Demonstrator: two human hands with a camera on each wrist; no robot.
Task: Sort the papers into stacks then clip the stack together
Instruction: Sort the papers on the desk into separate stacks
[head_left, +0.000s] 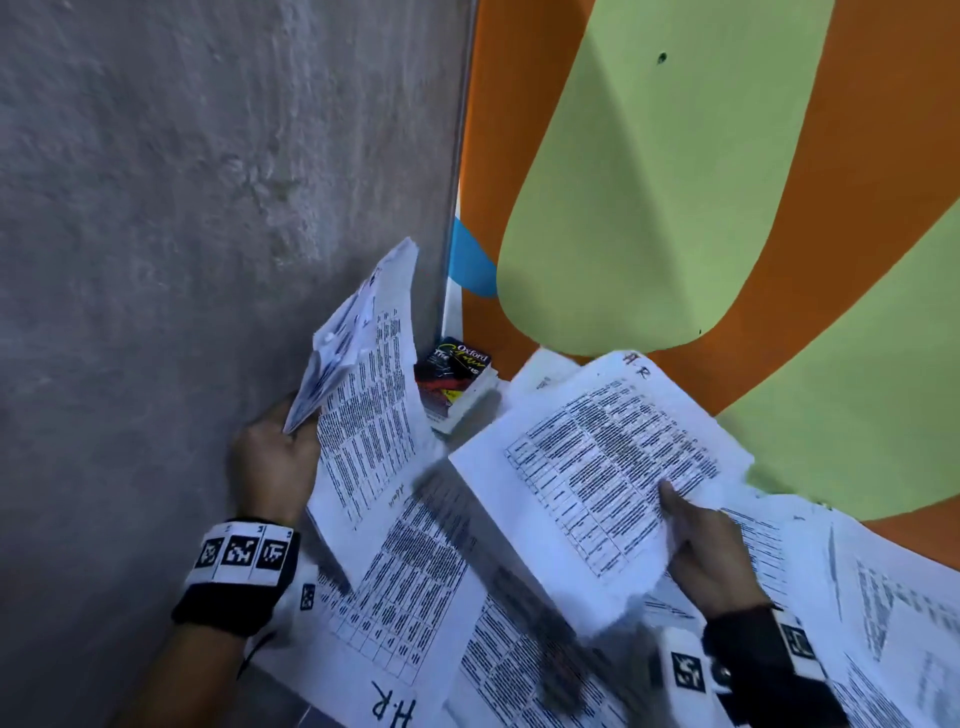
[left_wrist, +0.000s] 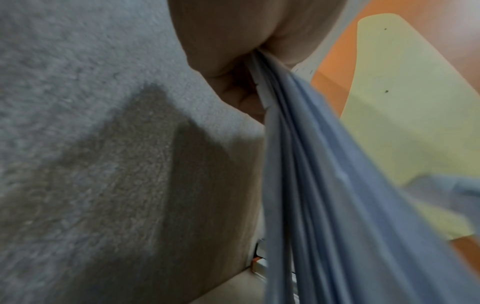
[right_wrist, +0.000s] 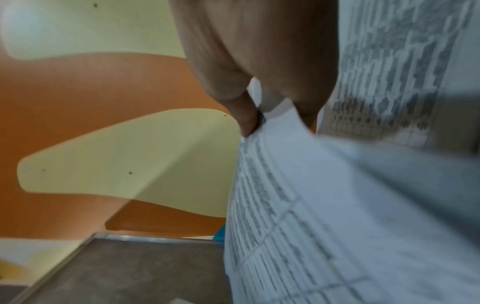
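My left hand (head_left: 275, 457) grips a bundle of printed sheets (head_left: 363, 395) held upright against the grey wall; in the left wrist view the bundle of sheets (left_wrist: 311, 185) hangs from my pinching fingers (left_wrist: 233, 61). My right hand (head_left: 711, 551) pinches a stack of table-printed papers (head_left: 608, 457) marked "H.R" at the top, lifted above the table. The right wrist view shows the thumb and fingers (right_wrist: 249, 117) clamped on that stack (right_wrist: 337, 205). More loose printed papers (head_left: 415, 613) lie spread below both hands.
A small Oxford dictionary (head_left: 457, 379) with black binder clips on its cover lies in the corner by the wall. The grey rough wall (head_left: 182, 234) stands at the left. An orange and green surface (head_left: 675, 182) stretches to the right.
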